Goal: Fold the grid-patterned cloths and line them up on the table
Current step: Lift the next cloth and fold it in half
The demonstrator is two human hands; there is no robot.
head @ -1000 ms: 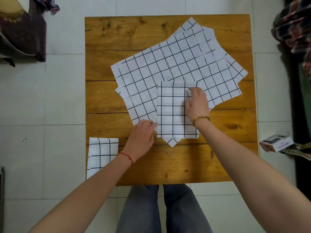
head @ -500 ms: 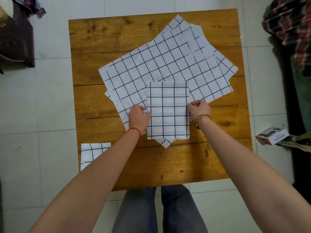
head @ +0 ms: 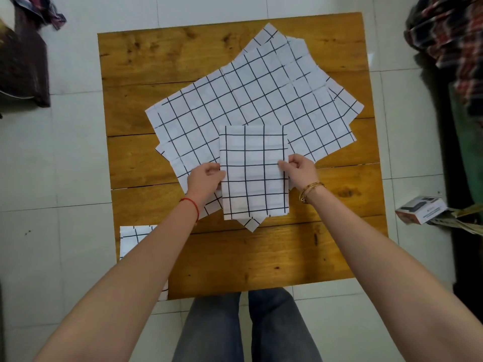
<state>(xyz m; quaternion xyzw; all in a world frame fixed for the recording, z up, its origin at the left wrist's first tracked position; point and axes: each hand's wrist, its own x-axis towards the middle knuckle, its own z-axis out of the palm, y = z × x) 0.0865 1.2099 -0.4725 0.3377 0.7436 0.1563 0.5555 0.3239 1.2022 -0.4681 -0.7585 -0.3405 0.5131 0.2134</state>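
Pale floor tiles [head: 78,158] surround a wooden table [head: 261,257] seen from the head camera, where a person folds grid-patterned cloths. A folded cloth [head: 253,173] sits near the table's middle, on top of a fanned stack of unfolded cloths [head: 248,100]. The left hand [head: 206,178] now pinches the folded cloth's left edge and the right hand [head: 300,171] its right edge, fingers curled onto the fabric; a second ago the right hand pressed flat on top and the left rested at the lower corner. That shift suggests folding of this piece is done and it is about to be carried off. An already folded cloth [head: 136,239] lies at the table's near-left corner, partly hidden by the left forearm, the likely start of the row. A small box [head: 420,209] rests on the floor to the right.
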